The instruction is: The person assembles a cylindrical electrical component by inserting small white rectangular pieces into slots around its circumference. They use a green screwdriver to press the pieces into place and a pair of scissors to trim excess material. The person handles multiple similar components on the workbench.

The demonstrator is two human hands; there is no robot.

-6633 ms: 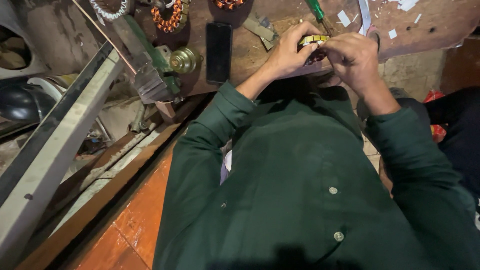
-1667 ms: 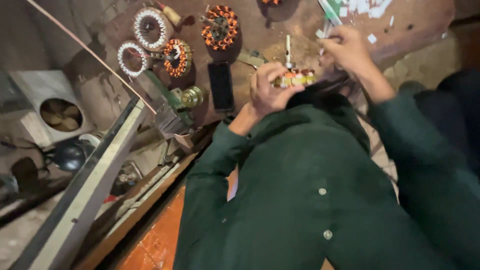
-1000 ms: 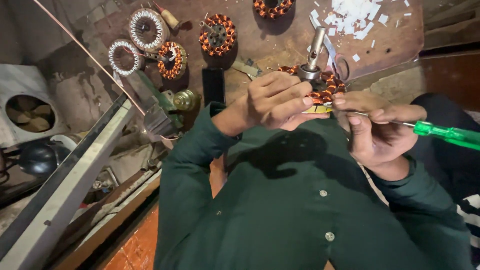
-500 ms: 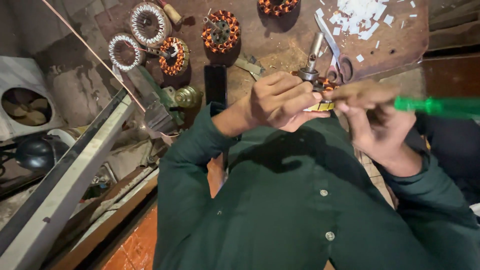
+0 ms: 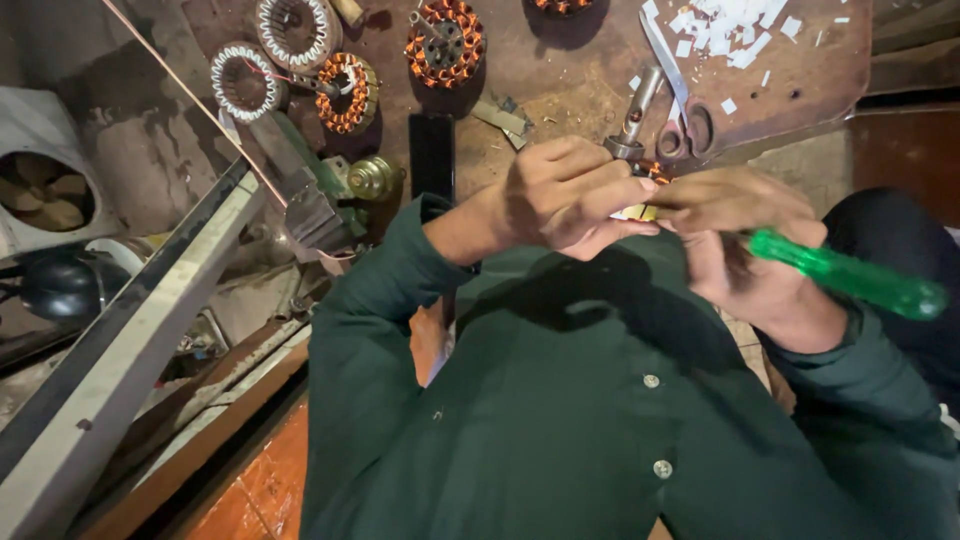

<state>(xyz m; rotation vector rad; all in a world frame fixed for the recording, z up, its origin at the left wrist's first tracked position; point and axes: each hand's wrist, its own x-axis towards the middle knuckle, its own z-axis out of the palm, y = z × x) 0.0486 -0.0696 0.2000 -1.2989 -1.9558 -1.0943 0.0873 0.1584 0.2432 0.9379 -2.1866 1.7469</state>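
Observation:
My left hand (image 5: pixel 565 195) is closed around a small copper-wound motor stator (image 5: pixel 652 173) with a metal shaft (image 5: pixel 637 110) sticking up from it; most of the stator is hidden by my fingers. My right hand (image 5: pixel 735 235) grips a green-handled screwdriver (image 5: pixel 850 280), its tip hidden where the two hands meet at the stator. A yellowish strip (image 5: pixel 635 212) shows between the fingers. Both hands are held close in front of my dark green shirt.
On the brown worktable (image 5: pixel 570 90) lie several wound stators (image 5: pixel 445 40), a black phone (image 5: pixel 432 155), scissors (image 5: pixel 690 130), white paper scraps (image 5: pixel 730 20) and a brass part (image 5: pixel 372 178). A metal beam (image 5: pixel 130 330) and a fan housing (image 5: pixel 40 195) are on the left.
The screwdriver came into my right hand about a second ago. Since then its green handle has dropped lower on the right. Both hands stay together at the stator.

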